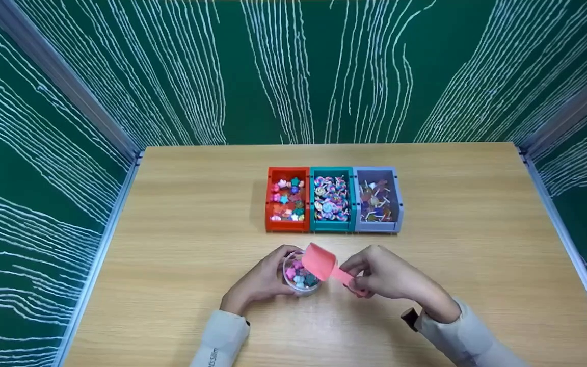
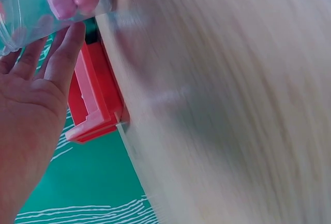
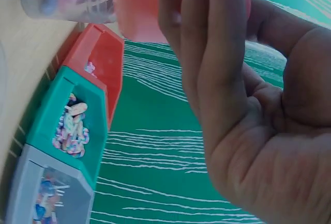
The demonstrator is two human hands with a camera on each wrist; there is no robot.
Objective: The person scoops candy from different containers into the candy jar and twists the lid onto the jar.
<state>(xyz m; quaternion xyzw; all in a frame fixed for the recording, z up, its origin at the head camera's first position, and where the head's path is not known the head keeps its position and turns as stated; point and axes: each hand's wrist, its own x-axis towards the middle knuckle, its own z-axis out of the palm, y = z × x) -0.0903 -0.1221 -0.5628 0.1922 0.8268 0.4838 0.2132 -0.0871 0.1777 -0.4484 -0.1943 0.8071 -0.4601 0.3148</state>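
My left hand (image 1: pixel 262 278) grips a clear plastic jar (image 1: pixel 305 292) from its left side, just above the wooden table. Pink, light-blue and dark-green star- or flower-shaped beads (image 1: pixel 293 273) lie inside it. In the left wrist view, the fingers (image 2: pixel 66 58) reach along the jar wall (image 2: pixel 41 30). My right hand (image 1: pixel 388 272) pinches the handle of a pink scoop (image 1: pixel 319 261). The scoop's head is tilted over the jar's right rim, its inside hidden from the head view. In the right wrist view, the scoop (image 3: pixel 139 9) appears beside the jar (image 3: pixel 70 6).
Beyond the hands, three joined bins stand in a row. The red bin (image 1: pixel 287 226) holds colourful star-like beads, the teal bin (image 1: pixel 331 226) swirled candy-like pieces, the lavender bin (image 1: pixel 379 227) small pieces with white sticks. Green panels (image 1: pixel 324 122) with white lines surround the wooden table (image 1: pixel 181 214).
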